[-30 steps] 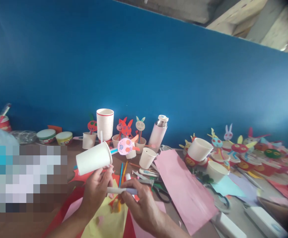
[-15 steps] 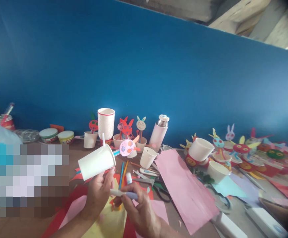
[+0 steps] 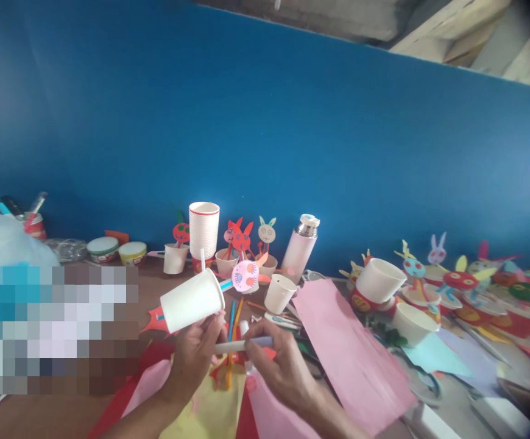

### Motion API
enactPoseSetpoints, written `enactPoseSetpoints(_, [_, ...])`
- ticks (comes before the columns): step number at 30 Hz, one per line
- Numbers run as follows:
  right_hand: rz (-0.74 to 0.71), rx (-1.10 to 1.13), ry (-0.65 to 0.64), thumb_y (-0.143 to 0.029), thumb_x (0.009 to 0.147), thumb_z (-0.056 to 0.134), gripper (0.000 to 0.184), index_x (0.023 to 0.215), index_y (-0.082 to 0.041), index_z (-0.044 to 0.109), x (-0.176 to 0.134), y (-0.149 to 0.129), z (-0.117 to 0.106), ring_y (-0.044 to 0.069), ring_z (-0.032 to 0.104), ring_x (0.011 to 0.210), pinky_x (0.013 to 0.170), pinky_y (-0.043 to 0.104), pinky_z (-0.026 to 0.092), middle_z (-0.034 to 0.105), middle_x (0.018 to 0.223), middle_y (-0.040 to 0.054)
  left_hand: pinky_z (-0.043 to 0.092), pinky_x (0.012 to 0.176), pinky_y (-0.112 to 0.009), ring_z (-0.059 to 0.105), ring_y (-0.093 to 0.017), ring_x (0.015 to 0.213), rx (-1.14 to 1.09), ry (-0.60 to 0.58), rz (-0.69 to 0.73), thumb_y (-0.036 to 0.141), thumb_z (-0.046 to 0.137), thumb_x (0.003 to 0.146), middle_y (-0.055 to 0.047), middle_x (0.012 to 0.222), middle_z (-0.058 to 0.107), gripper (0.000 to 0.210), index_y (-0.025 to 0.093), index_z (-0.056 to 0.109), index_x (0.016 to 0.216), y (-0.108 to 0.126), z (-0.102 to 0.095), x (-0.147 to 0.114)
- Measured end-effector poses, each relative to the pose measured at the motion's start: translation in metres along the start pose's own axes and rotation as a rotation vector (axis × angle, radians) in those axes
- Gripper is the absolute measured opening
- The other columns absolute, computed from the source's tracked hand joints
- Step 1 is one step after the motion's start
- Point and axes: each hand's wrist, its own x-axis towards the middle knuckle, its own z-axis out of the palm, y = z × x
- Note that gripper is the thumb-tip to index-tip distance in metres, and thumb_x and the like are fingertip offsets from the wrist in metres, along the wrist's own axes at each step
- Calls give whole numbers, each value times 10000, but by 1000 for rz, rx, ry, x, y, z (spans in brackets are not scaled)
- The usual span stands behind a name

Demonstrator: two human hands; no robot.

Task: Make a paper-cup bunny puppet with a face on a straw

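My left hand (image 3: 195,350) is closed around the lower side of a white paper cup (image 3: 190,300), tilted on its side with its mouth to the right. From the cup stick out a blue strip bearing a round pink paper face (image 3: 245,276) with orange ears, and a pale strip pointing up. In my right hand (image 3: 281,360), pinched between thumb and fingers, is a white and lavender marker pen (image 3: 231,347). Its white end reaches to my left fingertips; I cannot tell whether they touch it. Just behind the pen stands a white glue stick (image 3: 245,329).
Yellow paper (image 3: 205,408) and red and pink sheets lie below my hands. Behind stand stacked paper cups (image 3: 203,228), a thermos flask (image 3: 300,247) and a small cup (image 3: 279,294). A pink sheet (image 3: 347,347), scissors and several animal-face cups (image 3: 379,280) spread to the right.
The view has turned slightly left. My right hand has shifted right, away from my left hand, and more of the pen's white part shows. The cup stays in my left hand.
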Motion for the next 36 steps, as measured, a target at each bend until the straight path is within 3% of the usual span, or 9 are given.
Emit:
enactPoseSetpoints(4, [147,162,-13,-200,736,481,52,713,-172,518,15,13,-26,124,544,499,491,215,409,572,549,-18,413,467,-196,507,-114,508,-156,56,-74,464,611,722,27,527,539,305,163,628,681,-7,-2,7])
enactPoseSetpoints(9, [316,-193,-236,-156,653,494,46,623,-174,524,24,34,-51,102,445,450,442,204,303,479,474,-46,324,370,-167,358,-64,424,-291,9,-146,483,648,690,79,492,428,390,143,630,881,-7,-3,9])
enactPoseSetpoints(12, [275,-460,-227,-155,638,530,43,655,-172,565,25,37,-49,125,496,559,491,214,297,556,590,-14,307,358,-159,348,-56,419,-320,20,-225,499,684,642,84,478,421,465,123,627,910,0,-1,5])
enactPoseSetpoints(16, [178,-691,-126,-216,725,518,91,777,-180,583,21,31,-34,155,541,636,541,237,298,610,673,15,336,375,-176,365,-59,425,-360,-1,-250,497,711,607,79,486,441,488,121,626,907,5,2,1])
enactPoseSetpoints(22, [71,-830,-30,-233,734,571,81,783,-207,629,15,30,-26,226,572,826,610,267,340,625,842,52,323,375,-188,343,-60,413,-407,-27,-230,467,712,623,90,470,414,438,130,632,890,3,3,-1])
enactPoseSetpoints(24, [-1,-735,9,-221,771,548,109,810,-215,649,15,27,-25,217,570,851,657,274,369,629,861,47,309,377,-183,323,-57,410,-398,-34,-222,469,705,632,94,447,389,428,127,653,886,3,4,-2])
enactPoseSetpoints(27, [-44,-407,12,-240,843,491,185,904,-225,665,16,19,-19,170,581,778,673,257,403,650,850,27,305,393,-176,299,-47,403,-397,-45,-246,450,721,617,100,415,351,377,138,695,827,8,6,-4])
enactPoseSetpoints(31, [42,46,-38,-316,874,478,246,956,-195,675,16,10,-4,147,572,700,626,237,422,655,790,24,320,414,-170,336,-52,419,-415,-54,-254,416,752,577,75,402,399,288,165,727,714,23,9,-10])
enactPoseSetpoints(36, [109,384,-88,-409,843,540,289,949,-171,665,14,5,12,138,574,682,633,237,433,645,754,21,371,445,-188,355,-63,431,-433,-70,-225,437,759,532,49,410,443,273,170,723,578,33,9,-13])
